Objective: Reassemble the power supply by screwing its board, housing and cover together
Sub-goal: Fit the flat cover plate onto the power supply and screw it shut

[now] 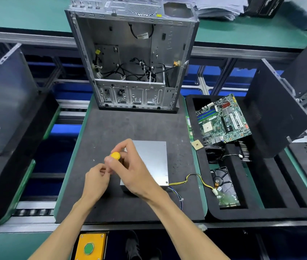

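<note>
No brand name or label text can be read anywhere in this view; the sticker on the cable inside the computer case [132, 59] is too small to make out. Your right hand [130, 169] curls its fingers around a screwdriver with a yellow cap [115, 155], held upright over the near left corner of the power supply [152, 162]. Your left hand [95, 182] sits just beside it, fingers curled toward the shaft below the right hand; whether they actually pinch the shaft cannot be told. The power supply, a plain silver metal box, lies flat on the dark foam mat [111, 128] in the middle of the bench, with one screw visible at its near right corner. Its yellow and black cable [196, 178] runs right, over the mat edge, to a white plug lying on the hard drive [225, 186]. The open, empty computer case stands at the far edge of the mat. To the right, a black foam tray [261, 209] holds a green motherboard [223, 121], a processor chip [197, 145], a fan and the hard drive. A yellow box with a green button [89, 247] sits below the bench edge.
</note>
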Action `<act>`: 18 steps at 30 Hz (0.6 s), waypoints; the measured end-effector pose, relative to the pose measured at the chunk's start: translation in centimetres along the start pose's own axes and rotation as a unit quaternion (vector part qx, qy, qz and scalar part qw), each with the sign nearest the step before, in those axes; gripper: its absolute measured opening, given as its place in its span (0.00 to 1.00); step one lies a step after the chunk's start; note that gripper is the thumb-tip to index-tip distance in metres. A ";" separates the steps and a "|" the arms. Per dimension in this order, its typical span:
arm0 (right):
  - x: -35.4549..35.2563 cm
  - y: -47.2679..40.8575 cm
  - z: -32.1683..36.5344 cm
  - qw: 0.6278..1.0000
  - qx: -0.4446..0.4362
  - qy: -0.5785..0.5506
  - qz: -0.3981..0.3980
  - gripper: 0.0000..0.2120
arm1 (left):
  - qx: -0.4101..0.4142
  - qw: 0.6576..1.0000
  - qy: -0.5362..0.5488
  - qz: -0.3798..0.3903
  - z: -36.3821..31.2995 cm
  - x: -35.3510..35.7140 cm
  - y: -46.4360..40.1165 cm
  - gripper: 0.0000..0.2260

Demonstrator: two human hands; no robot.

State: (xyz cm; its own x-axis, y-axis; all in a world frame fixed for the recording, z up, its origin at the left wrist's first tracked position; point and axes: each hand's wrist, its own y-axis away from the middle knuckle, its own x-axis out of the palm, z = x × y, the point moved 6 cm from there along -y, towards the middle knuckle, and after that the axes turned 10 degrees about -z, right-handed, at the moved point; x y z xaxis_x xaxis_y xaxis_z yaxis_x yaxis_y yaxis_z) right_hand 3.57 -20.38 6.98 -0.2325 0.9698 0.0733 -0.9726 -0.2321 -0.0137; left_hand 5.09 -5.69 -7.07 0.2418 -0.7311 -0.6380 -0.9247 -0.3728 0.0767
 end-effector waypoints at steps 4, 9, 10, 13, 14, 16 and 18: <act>0.3 0.1 0.0 1.000 0.012 -0.008 -0.001 0.14 | -0.011 1.000 0.004 -0.015 0.6 -0.2 0.2 0.08; 0.2 0.2 -0.4 1.000 0.010 -0.006 -0.007 0.11 | -0.043 0.996 0.068 -0.038 1.3 -0.7 0.5 0.05; 0.1 0.2 -0.4 1.000 0.007 -0.008 -0.011 0.08 | -0.046 0.995 0.078 -0.041 1.4 -0.8 0.5 0.05; -0.1 0.2 -0.4 1.000 0.002 0.000 -0.019 0.07 | -0.053 0.992 0.108 -0.044 1.5 -1.0 0.7 0.04; -0.1 0.2 -0.4 1.000 0.005 -0.001 -0.019 0.07 | -0.055 0.991 0.114 -0.044 1.5 -1.0 0.7 0.03; -0.2 0.3 -0.3 1.000 0.005 -0.011 -0.024 0.07 | -0.068 0.988 0.131 -0.044 1.6 -0.9 0.7 0.01; -0.1 0.5 -0.3 1.000 0.003 -0.013 -0.025 0.14 | -0.085 0.984 0.150 -0.045 1.9 -0.8 0.6 0.01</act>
State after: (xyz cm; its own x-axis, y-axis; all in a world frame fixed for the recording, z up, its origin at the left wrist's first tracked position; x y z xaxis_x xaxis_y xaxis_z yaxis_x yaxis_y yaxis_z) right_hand 3.12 -20.60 6.63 -0.1824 0.9781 0.1000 -0.9831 -0.1831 -0.0024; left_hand 3.73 -4.22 -7.97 0.4209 -0.8168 -0.3946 -0.8387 -0.5161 0.1739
